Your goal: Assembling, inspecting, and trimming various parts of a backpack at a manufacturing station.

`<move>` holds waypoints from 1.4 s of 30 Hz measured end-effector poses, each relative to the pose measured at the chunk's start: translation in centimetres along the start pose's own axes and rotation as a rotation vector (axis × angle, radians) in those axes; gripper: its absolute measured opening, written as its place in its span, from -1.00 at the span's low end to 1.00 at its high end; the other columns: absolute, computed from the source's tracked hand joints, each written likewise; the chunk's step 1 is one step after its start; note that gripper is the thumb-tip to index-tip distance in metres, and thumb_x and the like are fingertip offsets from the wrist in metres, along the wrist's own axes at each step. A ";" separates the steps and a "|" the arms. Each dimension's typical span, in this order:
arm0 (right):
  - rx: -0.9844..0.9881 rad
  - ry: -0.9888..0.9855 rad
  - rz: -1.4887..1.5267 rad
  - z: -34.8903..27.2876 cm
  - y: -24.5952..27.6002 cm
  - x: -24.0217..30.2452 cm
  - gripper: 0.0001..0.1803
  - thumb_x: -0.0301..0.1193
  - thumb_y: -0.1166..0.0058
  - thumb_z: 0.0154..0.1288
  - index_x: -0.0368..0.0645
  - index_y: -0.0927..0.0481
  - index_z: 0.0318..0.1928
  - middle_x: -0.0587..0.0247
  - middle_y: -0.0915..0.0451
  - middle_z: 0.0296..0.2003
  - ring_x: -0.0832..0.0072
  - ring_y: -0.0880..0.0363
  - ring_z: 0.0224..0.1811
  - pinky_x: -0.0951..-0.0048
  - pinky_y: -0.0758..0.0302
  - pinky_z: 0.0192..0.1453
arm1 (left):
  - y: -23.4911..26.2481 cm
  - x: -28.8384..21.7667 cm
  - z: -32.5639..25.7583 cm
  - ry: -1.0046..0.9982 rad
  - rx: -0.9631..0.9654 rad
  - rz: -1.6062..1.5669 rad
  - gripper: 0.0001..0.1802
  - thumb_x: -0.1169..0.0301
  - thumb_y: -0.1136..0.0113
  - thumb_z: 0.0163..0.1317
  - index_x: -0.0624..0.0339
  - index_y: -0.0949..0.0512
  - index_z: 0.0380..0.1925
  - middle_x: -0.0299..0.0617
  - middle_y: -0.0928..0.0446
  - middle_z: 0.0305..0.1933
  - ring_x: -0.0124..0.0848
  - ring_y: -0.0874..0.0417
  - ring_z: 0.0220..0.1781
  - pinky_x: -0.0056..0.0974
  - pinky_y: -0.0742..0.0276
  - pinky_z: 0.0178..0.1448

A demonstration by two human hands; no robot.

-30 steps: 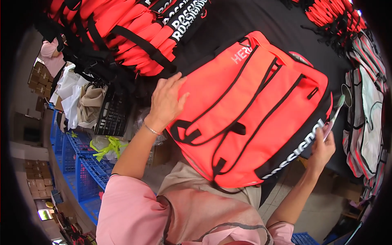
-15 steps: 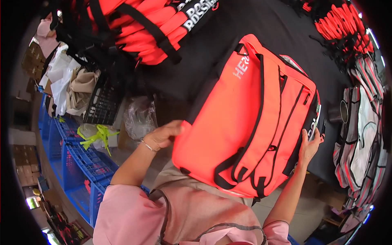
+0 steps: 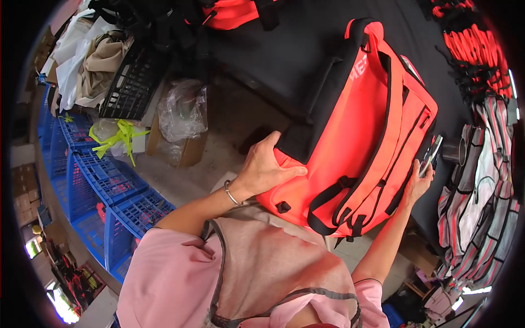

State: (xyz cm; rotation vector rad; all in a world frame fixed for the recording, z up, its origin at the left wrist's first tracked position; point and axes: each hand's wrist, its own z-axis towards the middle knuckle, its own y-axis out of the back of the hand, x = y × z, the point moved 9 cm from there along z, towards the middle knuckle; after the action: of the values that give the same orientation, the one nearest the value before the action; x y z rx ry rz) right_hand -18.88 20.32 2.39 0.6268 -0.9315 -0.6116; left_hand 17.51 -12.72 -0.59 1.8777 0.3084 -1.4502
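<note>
A bright red-orange backpack [image 3: 339,158] with black trim and shoulder straps lies tilted in front of me, its strap side facing up. My left hand [image 3: 268,170] is closed on its lower left edge, thumb on the red panel and fingers hidden behind the black side. At the right side of the bag my right hand [image 3: 419,185] is closed around a slim pale-and-dark tool [image 3: 435,150], whose kind I cannot make out. The right fingers are close beside the bag; whether they press on it is unclear.
Black cloth [image 3: 262,54] covers the table. More red bags [image 3: 235,13] lie at the far side, with stacked red pieces [image 3: 476,52] and grey striped pieces [image 3: 476,191] along the right. Blue crates [image 3: 109,175], a black crate [image 3: 131,82] and a cardboard box [image 3: 191,150] stand left.
The backpack has tilted, its left side lifting so that more of its black side shows. My left hand has moved right and taken hold of the edge. The view has shifted.
</note>
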 end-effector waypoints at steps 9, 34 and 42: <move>-0.001 -0.029 0.011 0.0 -0.1 -0.5 -0.37 -0.16 -0.36 0.22 -0.35 -0.51 0.15 0.16 -0.52 -0.09 0.38 -0.44 -0.02 0.46 -0.36 0.15 | 0.0 -1.2 -0.5 -0.086 -0.055 0.029 -0.34 0.21 -0.62 -0.21 0.38 -0.35 -0.34 0.15 -0.46 -0.38 0.10 -0.53 -0.29 -0.03 -0.49 -0.16; -0.021 -0.355 0.373 -1.1 -0.6 0.7 -0.53 -0.40 -0.30 0.23 -0.22 -0.51 0.13 0.30 -0.59 -0.13 0.51 -0.53 -0.05 0.47 -0.45 0.08 | 1.0 -0.3 1.2 -0.184 0.006 0.065 -0.48 0.34 -0.55 -0.04 0.42 -0.49 -0.19 -0.04 -0.57 -0.27 -0.31 -0.59 -0.22 -0.22 -0.52 -0.07; -0.199 -0.358 0.060 1.8 6.6 -4.7 -0.64 -0.36 0.03 0.41 -0.28 -0.55 0.12 -0.11 -0.63 0.00 0.07 -0.61 0.08 0.24 -0.47 0.18 | 5.7 2.4 2.1 -0.033 0.045 0.012 -0.47 0.20 -0.45 0.05 0.45 -0.51 -0.18 -0.23 -0.53 -0.28 -0.47 -0.49 -0.20 -0.35 -0.46 -0.09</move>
State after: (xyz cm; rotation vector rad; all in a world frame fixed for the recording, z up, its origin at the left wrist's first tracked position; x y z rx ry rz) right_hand -21.24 27.68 5.42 0.3140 -1.2012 -0.7668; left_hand 20.12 -18.74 -0.70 1.8863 0.2506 -1.4899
